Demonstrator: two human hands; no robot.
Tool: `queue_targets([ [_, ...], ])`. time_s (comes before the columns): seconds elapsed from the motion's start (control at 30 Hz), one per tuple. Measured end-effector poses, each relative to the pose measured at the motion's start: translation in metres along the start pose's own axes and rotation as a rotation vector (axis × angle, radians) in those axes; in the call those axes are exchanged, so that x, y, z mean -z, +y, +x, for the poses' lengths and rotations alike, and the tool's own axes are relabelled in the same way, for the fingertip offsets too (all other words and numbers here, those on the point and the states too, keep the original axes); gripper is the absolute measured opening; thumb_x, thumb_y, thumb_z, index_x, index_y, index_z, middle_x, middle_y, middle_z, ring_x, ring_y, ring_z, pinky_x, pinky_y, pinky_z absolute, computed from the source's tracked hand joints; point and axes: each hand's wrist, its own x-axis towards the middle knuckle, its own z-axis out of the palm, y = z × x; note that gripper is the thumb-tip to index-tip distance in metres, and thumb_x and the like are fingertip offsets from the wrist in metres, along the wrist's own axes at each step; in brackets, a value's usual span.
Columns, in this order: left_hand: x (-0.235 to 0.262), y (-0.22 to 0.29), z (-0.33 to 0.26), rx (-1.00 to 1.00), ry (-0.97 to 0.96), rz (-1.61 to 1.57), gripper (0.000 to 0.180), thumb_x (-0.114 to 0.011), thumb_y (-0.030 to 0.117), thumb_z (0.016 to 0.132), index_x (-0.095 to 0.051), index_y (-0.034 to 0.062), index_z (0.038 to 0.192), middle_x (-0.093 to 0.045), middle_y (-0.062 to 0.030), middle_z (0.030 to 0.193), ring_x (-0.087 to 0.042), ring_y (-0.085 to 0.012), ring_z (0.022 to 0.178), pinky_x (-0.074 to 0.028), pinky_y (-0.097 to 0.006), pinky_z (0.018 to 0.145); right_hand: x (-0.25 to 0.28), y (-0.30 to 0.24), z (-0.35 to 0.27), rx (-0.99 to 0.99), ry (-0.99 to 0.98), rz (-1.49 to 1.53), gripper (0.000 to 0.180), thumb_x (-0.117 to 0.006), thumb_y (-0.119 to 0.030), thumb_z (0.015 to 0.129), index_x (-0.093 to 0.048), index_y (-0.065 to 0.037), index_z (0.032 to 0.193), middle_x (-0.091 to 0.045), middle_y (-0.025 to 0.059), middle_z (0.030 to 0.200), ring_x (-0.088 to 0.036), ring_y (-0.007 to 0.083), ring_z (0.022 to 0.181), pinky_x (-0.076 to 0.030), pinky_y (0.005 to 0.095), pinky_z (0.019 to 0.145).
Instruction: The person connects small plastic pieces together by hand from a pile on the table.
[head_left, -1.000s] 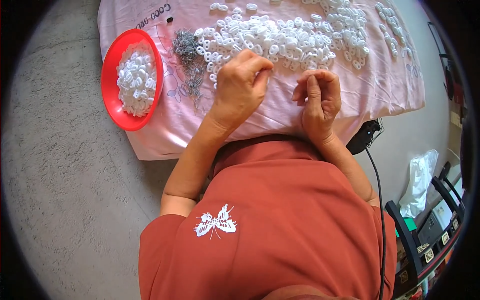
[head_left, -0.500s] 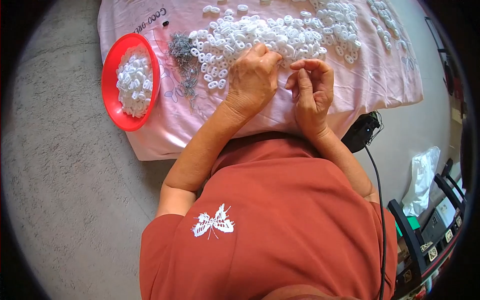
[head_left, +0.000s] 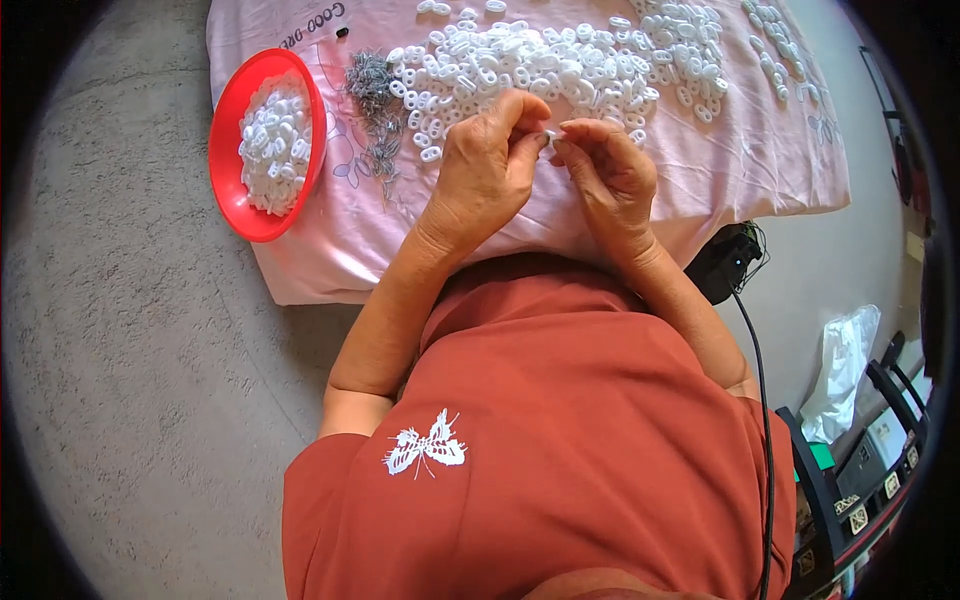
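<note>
My left hand (head_left: 480, 170) is closed in a pinch of thumb and forefinger. My right hand (head_left: 612, 180) faces it, its thumb and fingertips also pressed together. Where the fingertips nearly meet, a small white plastic piece (head_left: 550, 138) shows at my left fingertips, mostly covered. Whatever the right fingers pinch is too small to make out. Just beyond both hands spreads a heap of white oval plastic pieces (head_left: 520, 60), each with two holes. Left of that heap lies a tangled pile of thin grey metal wire bits (head_left: 375, 90).
At the table's left edge, a red bowl (head_left: 228, 185) holds more white pieces. Other groups of pieces (head_left: 685, 50) lie at the far right on the pink cloth (head_left: 750, 160). A black device with a cable (head_left: 725, 265) hangs by the table's right front edge.
My left hand has drawn back from the heap toward me. My right hand has shifted slightly left, so the fingertips now come together over the cloth.
</note>
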Motion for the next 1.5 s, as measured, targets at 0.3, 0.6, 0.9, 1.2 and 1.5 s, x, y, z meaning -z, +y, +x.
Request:
queue_targets([
  [0.3, 0.035, -0.025, -0.003, 0.166, 0.111, -0.04, 0.015, -0.055, 0.0, 0.094, -0.061, -0.0002, 0.108, -0.066, -0.0055, 0.093, -0.063, -0.0105, 0.082, -0.051, -0.022, 0.075, 0.004, -0.008, 0.006, 0.101, -0.08, -0.182, 0.02, -0.06, 0.007, 0.089, -0.064, 0.002, 0.107, -0.063, 0.005, 0.086, -0.064, 0.0104, 0.074, -0.052, 0.0215, 0.063],
  [0.6, 0.03, -0.03, -0.032, 0.078, 0.023, 0.246, 0.012, -0.065, 0.001, 0.083, -0.068, 0.0005, 0.095, -0.066, -0.0091, 0.084, -0.062, -0.016, 0.068, -0.049, -0.028, 0.064, 0.004, -0.002, 0.001, -0.109, -0.028, 0.053, 0.021, -0.057, 0.003, 0.093, -0.059, 0.0, 0.114, -0.064, 0.0048, 0.087, -0.065, 0.0095, 0.075, -0.051, 0.0211, 0.064],
  [0.9, 0.027, -0.026, -0.029, 0.107, 0.01, 0.313, 0.013, -0.07, 0.004, 0.078, -0.067, 0.0008, 0.09, -0.063, -0.0096, 0.081, -0.062, -0.0183, 0.067, -0.05, -0.029, 0.063, 0.005, -0.005, 0.002, -0.129, -0.045, 0.052, 0.021, -0.056, 0.003, 0.094, -0.062, 0.002, 0.114, -0.067, 0.007, 0.089, -0.067, 0.0113, 0.079, -0.054, 0.0213, 0.068],
  [1.2, 0.023, -0.019, -0.027, 0.131, 0.065, 0.2, 0.011, -0.067, 0.005, 0.08, -0.061, 0.0022, 0.088, -0.066, -0.0134, 0.081, -0.066, -0.0269, 0.071, -0.051, -0.036, 0.065, 0.008, -0.008, 0.004, -0.234, -0.067, 0.175, 0.018, -0.056, 0.0, 0.095, -0.062, 0.001, 0.111, -0.069, 0.0091, 0.093, -0.069, 0.0139, 0.079, -0.055, 0.0222, 0.068],
  [1.5, 0.01, -0.006, -0.019, 0.328, 0.011, -0.275, 0.011, -0.06, 0.0, 0.089, -0.065, -0.0006, 0.098, -0.068, -0.0036, 0.084, -0.065, -0.0084, 0.076, -0.052, -0.023, 0.069, 0.015, -0.013, 0.007, -0.317, -0.116, 0.179, 0.015, -0.054, -0.003, 0.097, -0.06, 0.0, 0.109, -0.07, 0.012, 0.094, -0.07, 0.0158, 0.078, -0.054, 0.023, 0.065],
])
